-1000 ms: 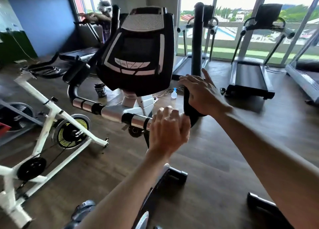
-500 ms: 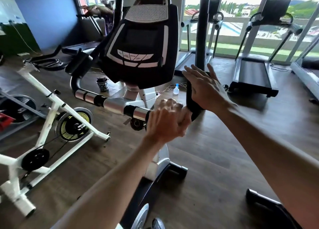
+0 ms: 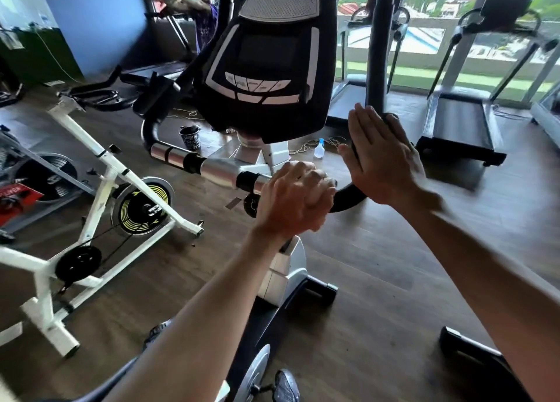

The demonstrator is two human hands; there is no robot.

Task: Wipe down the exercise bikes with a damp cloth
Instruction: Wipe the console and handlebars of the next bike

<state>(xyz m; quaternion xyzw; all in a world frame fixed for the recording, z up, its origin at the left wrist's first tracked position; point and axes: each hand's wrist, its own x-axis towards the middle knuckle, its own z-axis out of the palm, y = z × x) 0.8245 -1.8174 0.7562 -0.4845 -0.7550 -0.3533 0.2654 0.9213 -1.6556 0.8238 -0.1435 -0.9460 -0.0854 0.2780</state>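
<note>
At the left edge of the wooden floor (image 3: 378, 265), a white-framed spin bike (image 3: 100, 171) with a yellow-and-black flywheel, well apart from both hands. Further back on the floor, a small black patterned cup (image 3: 189, 137). Centre, the black-and-white upright exercise bike (image 3: 285, 271) being cleaned, its big black console (image 3: 266, 68) tilted toward the camera.

Below the console, the chrome-and-black tubular handlebar (image 3: 212, 168): long axis running from left and far to right and near, then bending up into a black foam grip (image 3: 392, 123). Left hand (image 3: 295, 200) clamped round the bar at the bend, fingers curled over it. No damp cloth plainly visible; perhaps bunched under those fingers, cannot tell. Beyond, on the floor, a small clear spray bottle (image 3: 319, 147).

Right hand (image 3: 381, 159) flat, fingers straight and together, palm against the upright grip. Hands close but apart.

Judging by this, mid-wipe on the handlebar: left hand nearer the unwiped chrome run stretching away leftward, right hand nearer the vertical grip. Far right, a black treadmill (image 3: 460, 120) by the windows.
</note>
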